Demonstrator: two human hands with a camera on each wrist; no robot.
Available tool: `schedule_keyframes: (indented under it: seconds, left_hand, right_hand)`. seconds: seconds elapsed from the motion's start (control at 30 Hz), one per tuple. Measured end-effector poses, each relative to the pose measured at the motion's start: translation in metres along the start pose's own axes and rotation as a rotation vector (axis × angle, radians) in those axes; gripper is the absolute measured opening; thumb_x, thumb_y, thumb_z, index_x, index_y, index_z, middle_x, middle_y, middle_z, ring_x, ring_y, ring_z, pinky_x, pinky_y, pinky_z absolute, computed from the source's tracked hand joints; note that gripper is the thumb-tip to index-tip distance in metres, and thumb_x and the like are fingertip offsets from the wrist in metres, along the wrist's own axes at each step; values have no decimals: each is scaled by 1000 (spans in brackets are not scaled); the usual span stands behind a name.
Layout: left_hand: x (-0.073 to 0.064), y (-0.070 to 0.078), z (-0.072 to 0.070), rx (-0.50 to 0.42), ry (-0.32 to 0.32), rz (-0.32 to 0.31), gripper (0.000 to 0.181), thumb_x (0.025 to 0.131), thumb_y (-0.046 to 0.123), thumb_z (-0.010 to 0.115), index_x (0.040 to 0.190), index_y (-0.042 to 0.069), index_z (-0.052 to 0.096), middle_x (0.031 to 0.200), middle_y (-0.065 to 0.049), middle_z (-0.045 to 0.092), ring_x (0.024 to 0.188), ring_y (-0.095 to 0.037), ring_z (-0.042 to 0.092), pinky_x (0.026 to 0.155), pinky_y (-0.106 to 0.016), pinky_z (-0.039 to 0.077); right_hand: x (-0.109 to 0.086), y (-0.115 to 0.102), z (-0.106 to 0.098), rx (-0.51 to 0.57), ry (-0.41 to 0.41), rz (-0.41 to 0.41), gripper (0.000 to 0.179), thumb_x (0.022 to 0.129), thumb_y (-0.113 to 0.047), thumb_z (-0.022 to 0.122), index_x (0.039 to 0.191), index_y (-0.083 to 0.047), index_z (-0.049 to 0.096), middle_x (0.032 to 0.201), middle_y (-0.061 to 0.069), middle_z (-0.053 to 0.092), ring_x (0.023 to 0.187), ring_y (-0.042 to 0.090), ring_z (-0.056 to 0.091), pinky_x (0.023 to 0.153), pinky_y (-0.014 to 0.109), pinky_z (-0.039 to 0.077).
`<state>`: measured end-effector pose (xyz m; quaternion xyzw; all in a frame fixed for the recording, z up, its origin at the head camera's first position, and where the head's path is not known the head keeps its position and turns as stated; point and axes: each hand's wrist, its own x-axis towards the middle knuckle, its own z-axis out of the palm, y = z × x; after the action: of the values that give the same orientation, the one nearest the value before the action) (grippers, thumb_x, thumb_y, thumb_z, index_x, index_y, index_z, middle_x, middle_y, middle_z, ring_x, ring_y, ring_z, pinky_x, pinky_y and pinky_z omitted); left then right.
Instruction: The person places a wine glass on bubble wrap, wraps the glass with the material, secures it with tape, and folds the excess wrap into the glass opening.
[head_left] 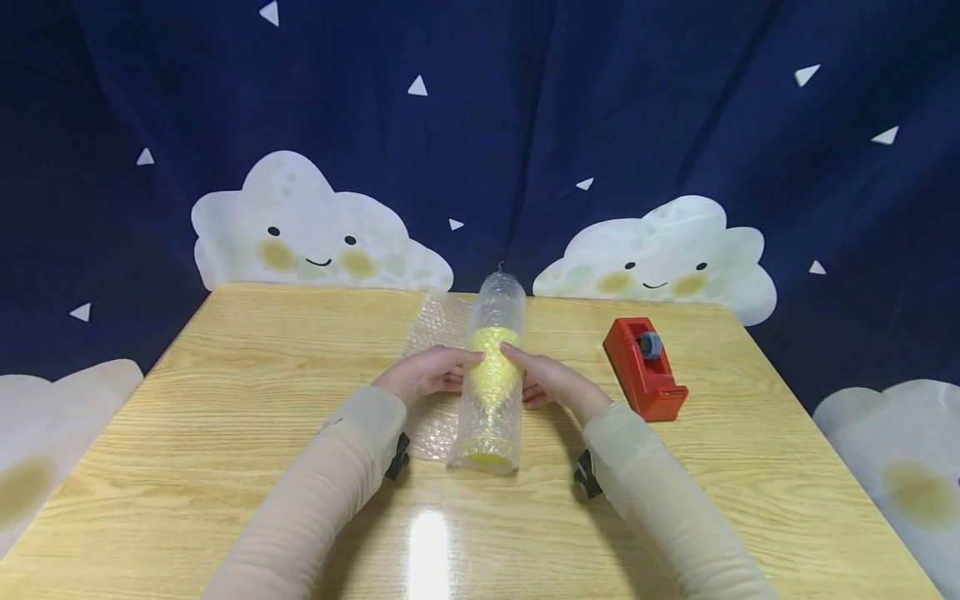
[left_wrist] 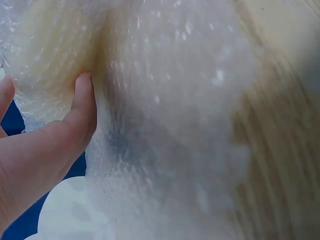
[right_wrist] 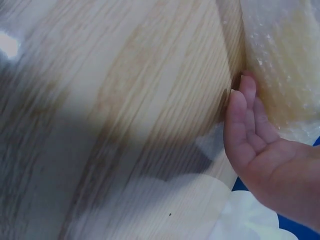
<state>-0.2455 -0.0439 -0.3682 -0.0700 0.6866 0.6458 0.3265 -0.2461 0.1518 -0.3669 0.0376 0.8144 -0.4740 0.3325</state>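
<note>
The head view looks forward and down over the whole worktop [head_left: 225, 433] from its near edge. Both wrist views sit very close, sharing the bubble-wrapped roll [head_left: 491, 392] at centre.

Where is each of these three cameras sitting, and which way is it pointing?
Head: worn on the head, looking forward and down at the wooden table; shows both sleeved forearms, left hand, right hand, a bubble-wrapped yellow object and a red tape dispenser.
Left wrist: looks along the left hand; fingers touch the bubble wrap.
Right wrist: looks along the right hand beside the wrap.
All views share the wrapped object and table.
</note>
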Motion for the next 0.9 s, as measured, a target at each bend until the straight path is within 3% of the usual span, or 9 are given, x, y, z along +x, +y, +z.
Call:
schedule_keyframes:
  seconds: [0.17, 0.43, 0.63, 0.77, 0.9]
  left_hand:
    - [0, -2, -1, -39, 5, -13, 46, 95, 21, 54, 130, -6, 43, 102, -11, 62, 85, -14, 60, 100, -36, 45]
    - [2, -7, -3, -42, -40, 15, 41, 97, 21, 50, 126, -8, 47, 85, -3, 61, 77, -11, 58, 97, -34, 47]
    - [3, -7, -4, -106, -58, 11, 30, 97, 16, 47, 118, -6, 50, 82, -4, 62, 75, -12, 59, 99, -37, 46]
    - [1, -3, -3, -85, -45, -24, 37, 97, 17, 46, 126, -6, 44, 106, -17, 62, 90, -19, 60, 103, -39, 42]
    - [-1, 6, 0, 59, -3, -57, 52, 94, 26, 46, 136, -4, 36, 132, -25, 47, 112, -29, 53, 105, -40, 39]
  right_hand:
    - [1, 0, -1, -3, -2, 6, 75, 92, -61, 34, 132, 2, 41, 118, 25, 59, 88, 20, 60, 78, 34, 53]
    - [2, 1, -1, -3, 11, 19, 76, 92, -61, 35, 132, 3, 41, 119, 25, 59, 88, 20, 61, 77, 34, 54]
    - [2, 3, -1, -1, -11, 10, 78, 91, -62, 36, 134, 4, 39, 123, 28, 55, 103, 29, 60, 86, 38, 52]
    - [0, 3, 1, -4, -12, 4, 80, 90, -63, 36, 135, 3, 38, 124, 29, 54, 107, 33, 59, 87, 39, 51]
    - [-2, 1, 0, -30, 1, -9, 77, 91, -63, 35, 133, 1, 42, 120, 26, 58, 97, 26, 62, 79, 35, 53]
